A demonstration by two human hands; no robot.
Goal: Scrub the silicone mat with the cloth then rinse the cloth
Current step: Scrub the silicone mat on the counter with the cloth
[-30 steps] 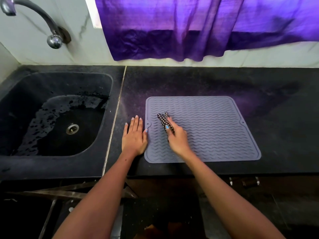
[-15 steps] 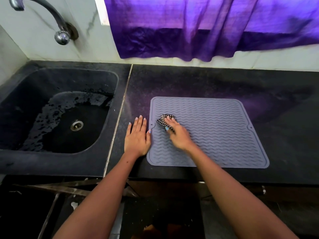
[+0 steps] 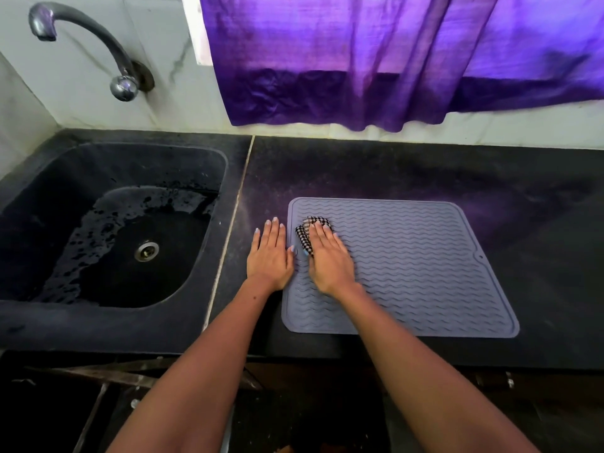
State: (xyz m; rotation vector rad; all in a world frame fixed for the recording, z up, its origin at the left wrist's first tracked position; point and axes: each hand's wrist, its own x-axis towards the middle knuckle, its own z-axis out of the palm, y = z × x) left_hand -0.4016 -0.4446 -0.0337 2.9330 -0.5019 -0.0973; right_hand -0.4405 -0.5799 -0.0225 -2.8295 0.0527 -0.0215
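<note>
A grey silicone mat [image 3: 418, 269] with wavy ridges lies flat on the black counter. A small black-and-white checked cloth [image 3: 305, 235] sits bunched on the mat's far left part. My right hand [image 3: 327, 259] lies over the cloth with straight fingers and presses it onto the mat; most of the cloth is hidden under the palm. My left hand [image 3: 269, 255] rests flat on the counter just left of the mat, its thumb touching the mat's left edge.
A black sink [image 3: 49, 178] with a wet bottom and a metal drain [image 3: 146, 251] lies to the left. A curved metal tap [image 3: 98, 44] is mounted on the wall above it. A purple curtain [image 3: 376, 60] hangs over the counter's back edge.
My right hand has flattened over the cloth and slid it toward the mat's left edge. The left hand has stayed flat beside the mat.
</note>
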